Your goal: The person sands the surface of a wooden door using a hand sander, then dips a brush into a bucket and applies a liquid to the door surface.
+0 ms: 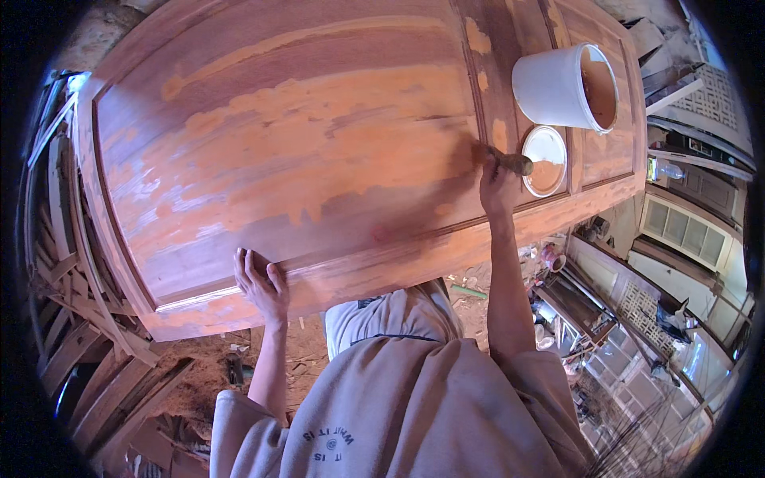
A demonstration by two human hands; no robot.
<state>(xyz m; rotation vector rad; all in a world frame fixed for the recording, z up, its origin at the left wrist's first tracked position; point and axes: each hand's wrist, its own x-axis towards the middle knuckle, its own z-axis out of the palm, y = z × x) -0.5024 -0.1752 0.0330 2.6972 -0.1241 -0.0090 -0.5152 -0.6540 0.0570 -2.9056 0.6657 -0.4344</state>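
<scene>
A large reddish-brown wooden door [358, 215] lies before me, its recessed panel smeared with orange filler [319, 119]. My left hand [262, 284] rests on the door's near edge, fingers stretched out flat and holding nothing. Over the right side of the panel, my right hand [499, 187] is closed around a tool with a thick, stained brown handle [514, 162]; its working end is blurred and I cannot make out its kind. Just right of that hand lies a round white lid [545, 143] with orange filler on it. Behind the lid, a white bucket [554, 86] holds more orange filler.
Timber pieces [80, 334] are piled at the left, beside sawdust [191, 390] on the floor. Past the door's right end stand a pale window frame [685, 227], lattice panels and boards. Assorted clutter lies below on the right.
</scene>
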